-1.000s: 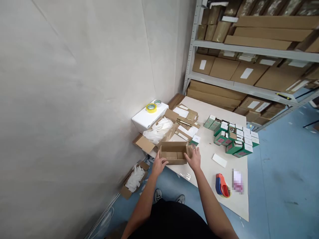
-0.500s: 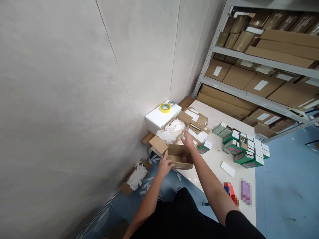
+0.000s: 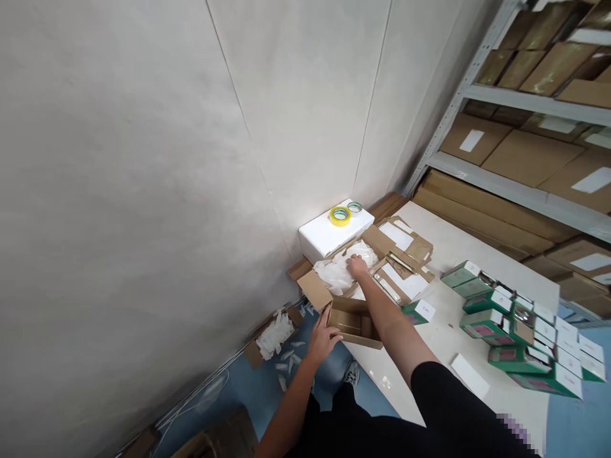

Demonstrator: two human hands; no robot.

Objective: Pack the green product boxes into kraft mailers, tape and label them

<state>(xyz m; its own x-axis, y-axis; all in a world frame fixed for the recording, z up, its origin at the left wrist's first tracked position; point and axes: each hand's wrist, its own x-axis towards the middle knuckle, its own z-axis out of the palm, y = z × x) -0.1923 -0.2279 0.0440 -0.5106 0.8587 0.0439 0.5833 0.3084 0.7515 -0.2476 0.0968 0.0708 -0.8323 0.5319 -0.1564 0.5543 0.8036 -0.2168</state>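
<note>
A small open cardboard box (image 3: 356,340) sits at the table's near left edge, its inside bare brown with one flap folded out to the left. My left hand (image 3: 322,337) grips the box's left side, thumb stretched along the front. Behind it is another open carton (image 3: 379,242) heaped with thin white packing pieces (image 3: 334,273). My right hand (image 3: 357,266) reaches over the small box into that heap; its fingertips are partly buried, so their grip is unclear.
A white box (image 3: 321,232) bears yellow tape (image 3: 340,216) and another roll. Flattened cardboard (image 3: 410,280) and several green-and-white boxes (image 3: 520,366) lie on the table (image 3: 429,375). On the floor stands a carton of white pieces (image 3: 275,336), some scattered nearby. Shelving (image 3: 525,187) stands right.
My right hand has moved from the small box's back edge into the white packing pieces. My left hand stays on the box. The view has turned left.
</note>
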